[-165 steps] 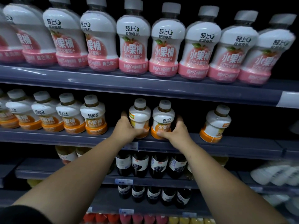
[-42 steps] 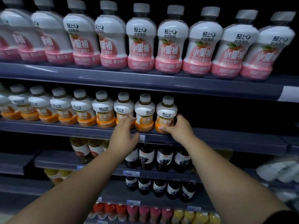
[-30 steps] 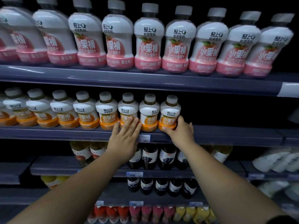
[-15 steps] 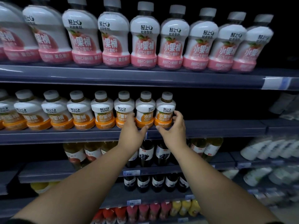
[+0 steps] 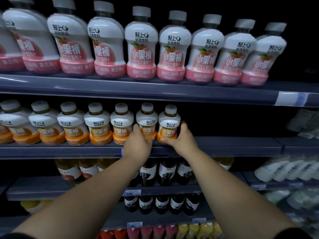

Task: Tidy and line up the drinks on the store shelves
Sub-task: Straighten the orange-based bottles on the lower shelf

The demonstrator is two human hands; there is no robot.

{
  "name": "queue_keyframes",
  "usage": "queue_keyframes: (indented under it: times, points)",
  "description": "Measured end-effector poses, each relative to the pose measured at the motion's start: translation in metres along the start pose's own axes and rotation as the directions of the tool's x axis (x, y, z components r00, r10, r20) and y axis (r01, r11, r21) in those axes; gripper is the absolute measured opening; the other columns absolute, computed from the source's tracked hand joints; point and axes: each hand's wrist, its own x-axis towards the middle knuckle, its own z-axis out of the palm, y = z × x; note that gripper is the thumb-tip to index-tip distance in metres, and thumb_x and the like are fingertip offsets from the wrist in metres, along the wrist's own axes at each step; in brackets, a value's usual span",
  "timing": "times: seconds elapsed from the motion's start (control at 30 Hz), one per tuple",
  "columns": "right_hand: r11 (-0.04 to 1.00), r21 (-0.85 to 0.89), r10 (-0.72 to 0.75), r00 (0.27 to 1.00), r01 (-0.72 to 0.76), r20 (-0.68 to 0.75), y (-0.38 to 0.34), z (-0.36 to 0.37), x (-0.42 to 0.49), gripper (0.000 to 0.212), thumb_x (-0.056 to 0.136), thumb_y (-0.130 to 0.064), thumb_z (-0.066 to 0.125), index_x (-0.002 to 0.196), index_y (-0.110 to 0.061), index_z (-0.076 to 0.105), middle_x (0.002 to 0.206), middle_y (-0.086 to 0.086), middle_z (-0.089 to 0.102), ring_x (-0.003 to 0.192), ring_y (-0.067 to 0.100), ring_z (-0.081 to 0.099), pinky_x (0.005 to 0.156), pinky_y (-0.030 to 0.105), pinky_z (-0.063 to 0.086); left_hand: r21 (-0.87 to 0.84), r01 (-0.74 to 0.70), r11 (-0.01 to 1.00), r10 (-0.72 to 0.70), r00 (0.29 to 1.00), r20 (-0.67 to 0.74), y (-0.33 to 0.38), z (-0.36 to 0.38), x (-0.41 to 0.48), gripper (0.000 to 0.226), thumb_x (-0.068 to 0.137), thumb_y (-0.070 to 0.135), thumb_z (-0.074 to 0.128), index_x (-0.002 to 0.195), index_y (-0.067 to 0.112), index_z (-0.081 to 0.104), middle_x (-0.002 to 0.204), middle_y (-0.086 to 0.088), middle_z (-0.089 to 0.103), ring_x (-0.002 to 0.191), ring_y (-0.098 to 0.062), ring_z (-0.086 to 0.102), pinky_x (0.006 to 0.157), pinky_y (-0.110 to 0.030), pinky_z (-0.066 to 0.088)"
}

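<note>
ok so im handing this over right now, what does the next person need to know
Hands: left hand grips the second-last orange bottle near its base; right hand grips the end orange bottle.
Both stand upright at the right end of the orange row on the middle shelf.
Done: the orange row looks closed up, labels mostly forward; the pink row above looks lined up.
Left: probably square these two, then check the dark bottles below.

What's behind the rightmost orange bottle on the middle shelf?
Only darkness shows around the rightmost orange bottle; no second-row bottle is visible. The bottle itself and the right grip round its base hide anything directly behind.
</note>
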Motion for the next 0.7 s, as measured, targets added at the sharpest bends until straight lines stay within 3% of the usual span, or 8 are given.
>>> queue_keyframes:
  times: [0.1, 0.2, 0.37, 0.7]
  points:
    - [0.999, -0.041, -0.01, 1.0, 0.011, 0.023, -0.003, -0.003, 0.008, 0.074, 0.064, -0.043, 0.091, 0.121, -0.021, 0.049, 0.121, 0.0, 0.063, 0.11, 0.021, 0.062, 0.092, 0.043, 0.053, 0.083, 0.055, 0.995, -0.056, 0.998, 0.006, 0.008, 0.003, 0.005, 0.05, 0.085, 0.037, 0.074, 0.116, 0.015, 0.041, 0.106, -0.01, 0.066, 0.092, -0.032, 0.065, 0.064, -0.035, 0.045]
    - [0.997, -0.075, -0.02, 0.999, 0.023, 0.033, 0.002, -0.011, 0.01, 0.07, 0.064, -0.044, 0.09, 0.118, -0.021, 0.051, 0.117, -0.002, 0.063, 0.107, 0.02, 0.062, 0.09, 0.041, 0.054, 0.161, 0.104, 0.981, -0.106, 0.994, 0.005, 0.015, 0.006, 0.01, 0.056, 0.084, 0.039, 0.075, 0.116, 0.013, 0.039, 0.108, -0.012, 0.065, 0.095, -0.034, 0.065, 0.064, -0.037, 0.044]
    - [0.997, -0.055, -0.053, 0.997, 0.056, 0.06, 0.004, -0.02, 0.011, 0.066, 0.067, -0.039, 0.09, 0.118, -0.022, 0.05, 0.105, -0.01, 0.055, 0.099, 0.011, 0.056, 0.083, 0.031, 0.047, 0.148, 0.153, 0.977, -0.155, 0.988, 0.0, 0.02, 0.012, 0.016, 0.056, 0.082, 0.038, 0.077, 0.114, 0.013, 0.037, 0.111, -0.013, 0.064, 0.099, -0.035, 0.064, 0.071, -0.039, 0.05]
    - [0.997, -0.022, -0.075, 0.993, 0.078, 0.091, 0.011, -0.019, 0.017, 0.068, 0.065, -0.04, 0.092, 0.118, -0.024, 0.051, 0.115, -0.005, 0.063, 0.101, 0.013, 0.06, 0.085, 0.032, 0.049, 0.205, 0.078, 0.976, -0.077, 0.997, -0.01, 0.011, 0.002, 0.007, 0.05, 0.083, 0.028, 0.076, 0.11, 0.014, 0.036, 0.104, -0.011, 0.064, 0.093, -0.034, 0.064, 0.066, -0.038, 0.049]
